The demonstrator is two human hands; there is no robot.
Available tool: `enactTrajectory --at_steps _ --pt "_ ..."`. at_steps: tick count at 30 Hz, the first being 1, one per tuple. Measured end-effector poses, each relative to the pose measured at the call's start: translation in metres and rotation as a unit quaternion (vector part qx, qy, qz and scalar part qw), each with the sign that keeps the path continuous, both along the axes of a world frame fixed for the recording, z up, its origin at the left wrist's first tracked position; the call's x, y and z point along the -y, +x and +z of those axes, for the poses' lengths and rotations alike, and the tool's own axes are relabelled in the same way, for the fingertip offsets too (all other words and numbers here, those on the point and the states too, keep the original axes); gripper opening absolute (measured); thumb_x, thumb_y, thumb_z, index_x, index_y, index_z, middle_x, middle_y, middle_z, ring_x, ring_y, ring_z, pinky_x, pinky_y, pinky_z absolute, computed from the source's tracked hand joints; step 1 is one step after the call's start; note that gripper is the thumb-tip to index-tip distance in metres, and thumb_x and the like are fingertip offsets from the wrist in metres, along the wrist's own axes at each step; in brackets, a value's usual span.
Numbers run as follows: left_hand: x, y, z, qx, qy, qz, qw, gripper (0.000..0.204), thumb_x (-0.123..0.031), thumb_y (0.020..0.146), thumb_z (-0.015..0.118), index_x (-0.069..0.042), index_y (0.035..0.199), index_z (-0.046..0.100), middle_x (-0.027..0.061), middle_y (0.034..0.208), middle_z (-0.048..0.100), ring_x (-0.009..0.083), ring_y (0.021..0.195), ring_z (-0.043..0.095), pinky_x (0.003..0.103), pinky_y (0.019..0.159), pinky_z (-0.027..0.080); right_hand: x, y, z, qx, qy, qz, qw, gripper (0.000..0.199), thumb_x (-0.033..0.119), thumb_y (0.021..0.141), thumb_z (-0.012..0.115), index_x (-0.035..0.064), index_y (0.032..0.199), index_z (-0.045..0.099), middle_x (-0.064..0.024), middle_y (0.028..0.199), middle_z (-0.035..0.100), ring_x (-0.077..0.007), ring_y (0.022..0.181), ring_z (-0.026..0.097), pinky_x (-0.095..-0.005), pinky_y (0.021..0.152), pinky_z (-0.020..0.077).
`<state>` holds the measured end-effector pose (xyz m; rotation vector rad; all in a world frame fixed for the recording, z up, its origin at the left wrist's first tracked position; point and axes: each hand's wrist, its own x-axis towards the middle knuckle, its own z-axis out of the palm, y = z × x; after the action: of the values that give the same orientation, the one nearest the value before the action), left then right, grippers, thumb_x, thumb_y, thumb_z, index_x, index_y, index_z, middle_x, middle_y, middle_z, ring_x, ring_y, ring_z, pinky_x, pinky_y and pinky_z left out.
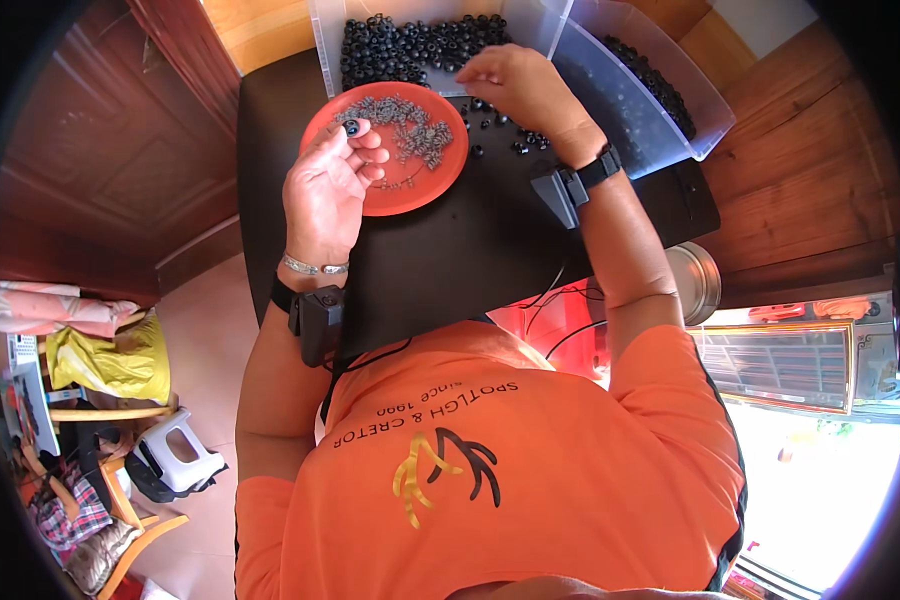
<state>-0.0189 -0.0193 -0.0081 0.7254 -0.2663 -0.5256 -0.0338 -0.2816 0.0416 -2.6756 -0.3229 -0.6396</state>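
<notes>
Left hand (326, 185) pinches a black bead (351, 128) above the red plate (410, 190); right hand (518, 90) curls by the far bin (329, 45), hold unclear to us. Picking step, we judge; next needs a steady pinch.

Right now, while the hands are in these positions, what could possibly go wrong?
The small black piece held at the left hand's fingertips could slip and fall among the grey pieces on the orange-red plate.

The right hand might brush the loose black pieces near it, and these, looking rounded, could roll across the dark table.
</notes>
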Motion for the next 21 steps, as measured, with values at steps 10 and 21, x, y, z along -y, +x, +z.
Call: enactTrajectory --at_steps 10,21 --pt "0.003 0.001 -0.004 -0.024 0.003 0.002 1.000 0.013 -0.019 0.092 0.051 -0.008 0.096 0.056 0.0060 0.094 0.061 0.0201 0.081 0.060 0.031 0.070 0.046 0.017 0.000 -0.044 -0.079 -0.272 -0.024 0.959 0.015 0.014 0.075 0.065 0.0134 0.089 0.069 -0.0053 0.086 0.063 -0.0282 0.090 0.058 -0.0388 0.077 0.0492" --pt "0.007 -0.007 -0.002 0.016 0.007 -0.016 1.000 0.021 -0.023 0.091 0.050 -0.005 0.096 0.060 0.0073 0.089 0.062 0.0191 0.080 0.061 0.029 0.070 0.046 -0.049 -0.003 0.000 -0.231 0.521 0.257 0.781 0.017 0.016 0.090 0.059 0.0052 0.103 0.063 -0.0026 0.094 0.066 -0.0098 0.085 0.059 -0.0239 0.076 0.0464"
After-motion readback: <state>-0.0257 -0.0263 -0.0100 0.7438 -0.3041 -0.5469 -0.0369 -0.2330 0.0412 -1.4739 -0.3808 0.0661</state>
